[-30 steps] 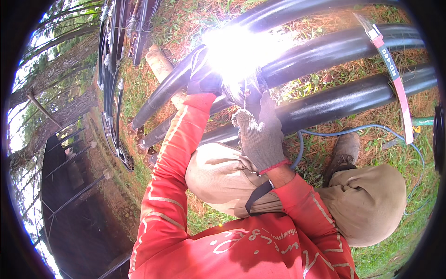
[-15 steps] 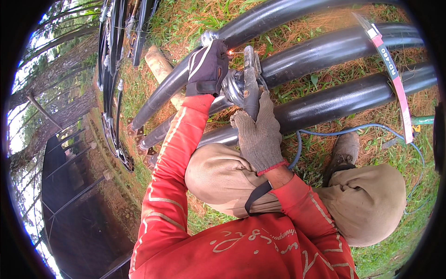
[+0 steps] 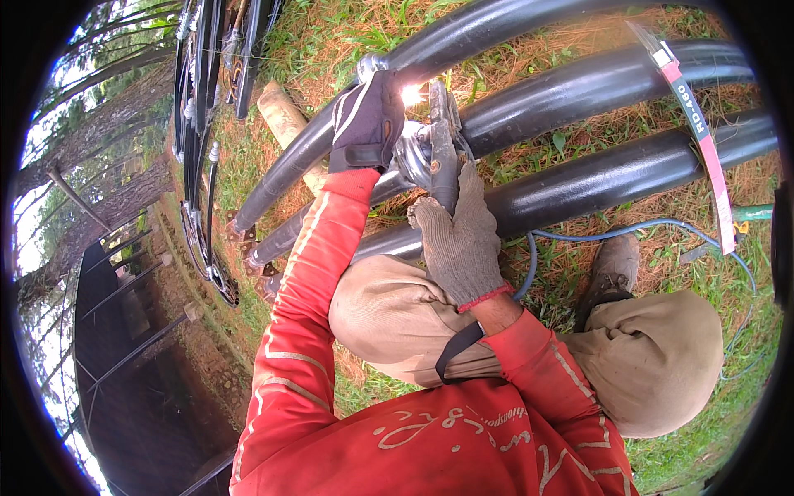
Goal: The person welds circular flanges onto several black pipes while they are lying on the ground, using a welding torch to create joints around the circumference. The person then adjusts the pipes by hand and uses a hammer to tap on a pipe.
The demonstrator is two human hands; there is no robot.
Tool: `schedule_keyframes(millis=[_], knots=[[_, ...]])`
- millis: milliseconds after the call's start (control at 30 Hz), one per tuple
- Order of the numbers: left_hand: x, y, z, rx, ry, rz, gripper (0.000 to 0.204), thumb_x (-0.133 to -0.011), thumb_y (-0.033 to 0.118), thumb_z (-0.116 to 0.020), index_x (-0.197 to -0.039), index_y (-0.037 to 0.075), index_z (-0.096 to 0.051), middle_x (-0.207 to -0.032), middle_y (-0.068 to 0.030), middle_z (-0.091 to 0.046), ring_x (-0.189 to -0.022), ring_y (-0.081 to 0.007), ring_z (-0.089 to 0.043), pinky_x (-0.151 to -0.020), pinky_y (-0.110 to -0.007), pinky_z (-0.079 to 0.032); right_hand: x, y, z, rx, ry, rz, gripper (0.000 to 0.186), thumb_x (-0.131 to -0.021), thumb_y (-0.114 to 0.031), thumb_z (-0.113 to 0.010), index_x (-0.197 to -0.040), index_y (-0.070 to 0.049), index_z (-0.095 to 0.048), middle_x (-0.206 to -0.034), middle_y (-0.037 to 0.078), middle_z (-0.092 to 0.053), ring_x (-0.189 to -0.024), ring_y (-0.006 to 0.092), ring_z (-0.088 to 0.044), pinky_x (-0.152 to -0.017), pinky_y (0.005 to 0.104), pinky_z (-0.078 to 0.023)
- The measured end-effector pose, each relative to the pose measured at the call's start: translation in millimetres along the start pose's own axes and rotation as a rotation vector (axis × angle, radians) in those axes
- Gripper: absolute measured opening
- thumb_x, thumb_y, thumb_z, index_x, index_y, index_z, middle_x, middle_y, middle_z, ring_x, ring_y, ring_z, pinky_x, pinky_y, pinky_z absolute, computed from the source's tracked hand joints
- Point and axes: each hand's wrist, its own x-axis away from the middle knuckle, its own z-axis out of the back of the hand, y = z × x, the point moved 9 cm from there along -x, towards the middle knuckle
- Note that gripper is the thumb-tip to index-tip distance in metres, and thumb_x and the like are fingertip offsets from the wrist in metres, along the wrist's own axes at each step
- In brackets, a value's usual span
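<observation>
My right hand [image 3: 467, 240], in a grey knitted glove with a red cuff, is closed round the handle of a worn dark welding electrode holder [image 3: 444, 149]. A bright welding arc [image 3: 411, 95] glows between the holder's far end and my left hand [image 3: 365, 120]. That hand wears a dark glove with pale stripes and looks curled beside a black pipe; its fingertips and whatever they grip are hidden. Just under the holder, a shiny ribbed metal collar [image 3: 413, 157] sits on the middle black pipe [image 3: 562, 95]. Glare washes out the welded spot.
Another curved black pipe [image 3: 488, 33] lies beyond, and one nearer [image 3: 604, 178]. A pink-labelled strip [image 3: 703, 140] crosses them at right. A blue hose [image 3: 620, 223] curves over the grass by my boot [image 3: 616, 260]. A wooden log [image 3: 281, 112] lies at left; black metal frames [image 3: 194, 124] stand behind.
The small orange spark near my left glove has become a bright white arc. The electrode holder and my right hand have shifted very slightly left.
</observation>
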Motion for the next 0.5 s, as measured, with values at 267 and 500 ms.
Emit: schedule_keyframes(millis=[267,500], knots=[[-0.5,-7.1,-7.0,-0.153,-0.088,0.047,0.028,-0.103,0.028,-0.069,-0.125,0.011,-0.07,-0.098,-0.019,-0.076,-0.092,-0.0465,-0.072,-0.085,-0.056,-0.056,-1.7,-3.2,0.4,0.001,0.0,-0.025,0.092,-0.108,-0.036,-0.068,-0.174,0.012,-0.025,-0.171,0.04,-0.044,-0.154,0.0532,-0.053,-0.127,0.0542,-0.046],[-1.1,-4.1,9.8,0.017,0.035,0.049,0.011,-0.101,0.014,-0.071,-0.11,0.009,-0.068,-0.086,-0.0177,-0.076,-0.081,-0.0446,-0.074,-0.072,-0.052,-0.058,2.6,-9.0,8.4,-0.039,0.118,0.062,0.09,-0.104,-0.031,-0.07,-0.175,0.004,-0.026,-0.158,0.04,-0.057,-0.141,0.0572,-0.062,-0.117,0.0593,-0.051]])
